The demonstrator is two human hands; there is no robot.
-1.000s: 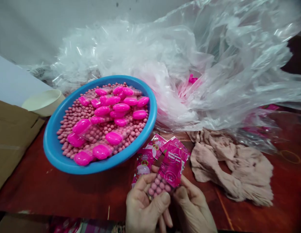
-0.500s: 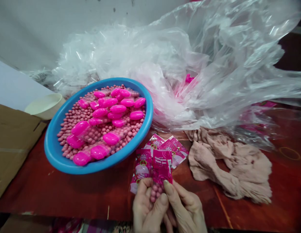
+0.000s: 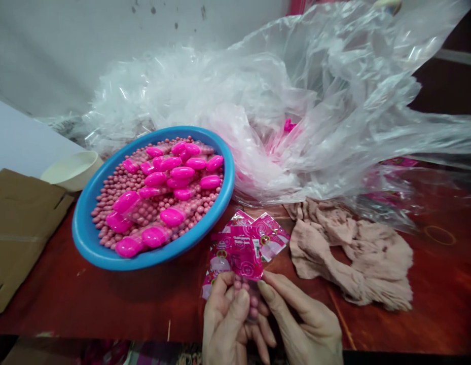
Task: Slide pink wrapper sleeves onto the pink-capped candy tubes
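Observation:
My left hand [image 3: 225,317] is closed around a small clear container of pink balls [image 3: 253,300], its thumb lying across the front. Over the container's upper end is a pink printed wrapper [image 3: 247,258]. My right hand [image 3: 301,317] has its thumb and forefinger pinched at the wrapper's lower right corner. Its other fingers are partly hidden behind the container. Several similar pink printed wrappers [image 3: 271,238] lie on the table just beyond my hands. To the left, a blue basin [image 3: 78,223] holds loose pink balls and several clear tubes with bright pink caps [image 3: 172,217].
A crumpled beige cloth [image 3: 375,258] lies to the right on the red-brown table [image 3: 140,304]. Large clear plastic bags [image 3: 334,111] heap up along the back. At left stand a cream bowl [image 3: 73,172] and a cardboard box [image 3: 22,233].
My right hand has shifted slightly right, its fingertips now at the wrapper's corner. My left thumb has moved left, baring more of the container. The whole view has shifted a little.

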